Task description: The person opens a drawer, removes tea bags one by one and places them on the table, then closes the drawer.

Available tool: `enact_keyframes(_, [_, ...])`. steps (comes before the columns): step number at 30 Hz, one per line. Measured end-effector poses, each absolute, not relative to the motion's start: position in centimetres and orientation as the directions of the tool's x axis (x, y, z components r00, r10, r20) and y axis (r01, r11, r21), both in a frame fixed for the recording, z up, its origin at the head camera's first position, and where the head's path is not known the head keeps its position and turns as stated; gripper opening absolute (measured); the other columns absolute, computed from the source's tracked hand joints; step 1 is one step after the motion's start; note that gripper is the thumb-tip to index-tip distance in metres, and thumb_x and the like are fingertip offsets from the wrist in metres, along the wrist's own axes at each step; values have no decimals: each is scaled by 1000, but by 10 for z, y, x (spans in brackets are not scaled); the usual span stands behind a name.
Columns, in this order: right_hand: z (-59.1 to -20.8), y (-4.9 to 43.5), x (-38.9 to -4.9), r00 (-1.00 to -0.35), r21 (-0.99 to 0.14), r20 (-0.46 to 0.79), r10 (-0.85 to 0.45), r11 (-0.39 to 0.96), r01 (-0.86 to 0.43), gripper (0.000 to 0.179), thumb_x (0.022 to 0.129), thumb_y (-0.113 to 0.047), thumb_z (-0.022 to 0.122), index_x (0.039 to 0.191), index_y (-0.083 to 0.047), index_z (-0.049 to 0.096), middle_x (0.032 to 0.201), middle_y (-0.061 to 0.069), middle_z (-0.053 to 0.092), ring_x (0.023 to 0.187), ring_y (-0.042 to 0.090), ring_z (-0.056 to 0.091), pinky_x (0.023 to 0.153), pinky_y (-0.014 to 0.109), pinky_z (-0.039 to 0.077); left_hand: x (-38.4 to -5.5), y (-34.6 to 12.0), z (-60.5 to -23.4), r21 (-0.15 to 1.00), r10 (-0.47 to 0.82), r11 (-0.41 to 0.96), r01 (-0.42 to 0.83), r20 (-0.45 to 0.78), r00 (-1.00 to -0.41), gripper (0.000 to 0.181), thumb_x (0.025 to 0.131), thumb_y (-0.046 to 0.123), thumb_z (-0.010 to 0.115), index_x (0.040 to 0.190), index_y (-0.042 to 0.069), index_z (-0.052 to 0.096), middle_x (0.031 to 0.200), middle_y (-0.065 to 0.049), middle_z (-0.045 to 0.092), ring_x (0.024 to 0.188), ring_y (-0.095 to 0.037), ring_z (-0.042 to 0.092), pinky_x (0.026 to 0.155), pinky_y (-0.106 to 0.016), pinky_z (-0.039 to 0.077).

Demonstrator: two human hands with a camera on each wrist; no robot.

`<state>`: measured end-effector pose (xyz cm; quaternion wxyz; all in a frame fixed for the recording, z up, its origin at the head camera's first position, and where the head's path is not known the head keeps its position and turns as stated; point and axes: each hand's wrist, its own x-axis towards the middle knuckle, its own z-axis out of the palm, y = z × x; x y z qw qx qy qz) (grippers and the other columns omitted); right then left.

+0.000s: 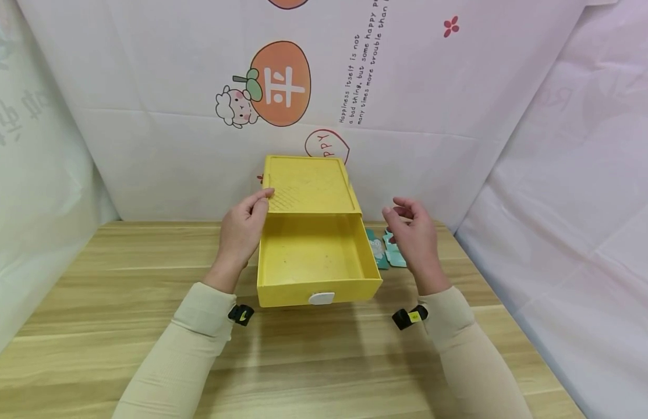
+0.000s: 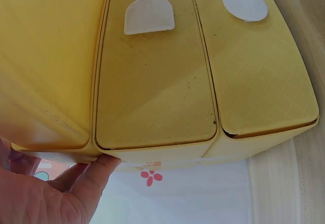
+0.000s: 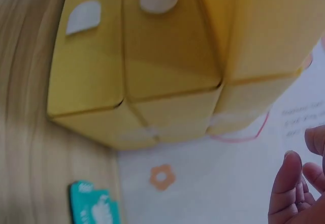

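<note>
A yellow drawer cabinet [image 1: 315,183] stands at the back of the table, its top drawer [image 1: 313,250] pulled out and bare inside. A white tab [image 1: 321,298] marks the drawer's front. My left hand [image 1: 242,230] is at the cabinet's upper left side, fingertips touching its edge; in the left wrist view the thumb and fingers [image 2: 94,183] lie along the side wall. Two lower drawers [image 2: 155,82] with white tabs are closed. To the right of the cabinet, my right hand [image 1: 414,235] hovers in the air with loosely bent fingers and holds nothing.
Teal printed packets [image 1: 394,253] lie on the wooden table [image 1: 145,326] right of the cabinet, partly behind my right hand. A white printed sheet [image 1: 172,116] hangs behind the table, with more white sheeting [image 1: 580,203] along both sides.
</note>
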<state>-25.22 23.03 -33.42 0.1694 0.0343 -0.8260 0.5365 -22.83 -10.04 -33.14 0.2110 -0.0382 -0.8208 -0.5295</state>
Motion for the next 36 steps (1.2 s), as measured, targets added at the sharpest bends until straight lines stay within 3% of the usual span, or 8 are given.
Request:
enact_keyframes(9, [-308,213,-217,-902,-803,428,59,482,-350,48,97,-51,70,133,-19,66,119,0,66,95,18,62,77,24,53,-228,-101,-331,853,-160,439,283,384,-909,42,109,39,42,139,27,70,60,-1,41,47,-14,27,46,-27,23])
enact_keyframes(17, [-295,197,-184,-794,-686,604,-69,461,-562,24,95,-25,79,117,-16,75,105,-1,70,66,17,58,58,22,48,-228,-101,-331,851,-152,441,286,385,-910,43,109,39,42,140,26,69,60,-1,42,47,-14,27,45,-28,24])
enact_keyframes(25, [-291,183,-155,-671,-535,720,-179,472,-700,25,83,-9,88,105,-11,77,99,3,73,56,9,50,53,19,44,-228,-101,-332,852,-149,439,285,382,-912,43,109,39,41,140,27,69,60,-1,42,46,-14,26,45,-28,24])
enact_keyframes(31, [-295,176,-145,-565,-404,782,-263,478,-780,27,77,-10,92,100,-10,77,93,4,74,57,5,44,56,18,39,-228,-101,-332,856,-153,432,284,380,-912,42,109,38,42,139,26,69,59,-1,41,46,-13,26,45,-27,24])
enact_keyframes(36, [-299,171,-140,-495,-331,807,-321,449,-830,27,83,-25,90,101,-10,77,78,0,65,61,6,41,61,18,37,-227,-100,-331,860,-157,428,279,374,-914,42,109,38,43,139,26,69,60,-1,41,46,-13,27,45,-27,24])
